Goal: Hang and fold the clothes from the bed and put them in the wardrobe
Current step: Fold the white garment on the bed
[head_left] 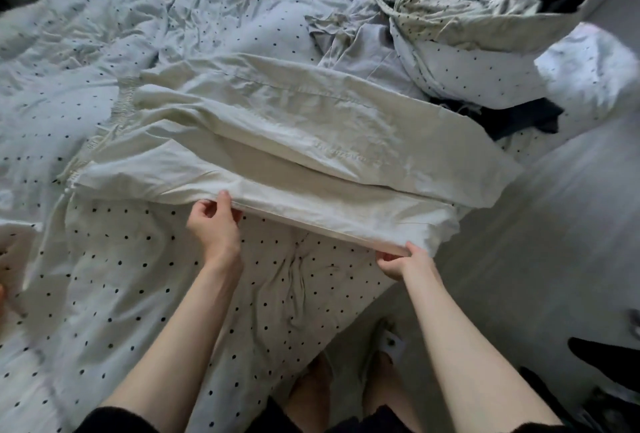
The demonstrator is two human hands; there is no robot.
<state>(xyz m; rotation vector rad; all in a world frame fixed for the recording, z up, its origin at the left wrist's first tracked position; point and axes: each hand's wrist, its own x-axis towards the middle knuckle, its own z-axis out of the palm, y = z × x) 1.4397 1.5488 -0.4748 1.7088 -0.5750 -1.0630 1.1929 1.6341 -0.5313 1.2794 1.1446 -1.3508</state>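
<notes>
Here two hands [213, 221] [401, 261] pinch one garment [311, 142] (cream).

Open stretch of white black-dotted duvet [145, 294] below and left of folded cream cotton trousers [277, 142], room there. Upper right blocked: crumpled heap of pale dotted and grey fabric [450, 27], dark navy garment [519, 117] just beside trousers. Grey floor [536, 242] open right of bed.
</notes>
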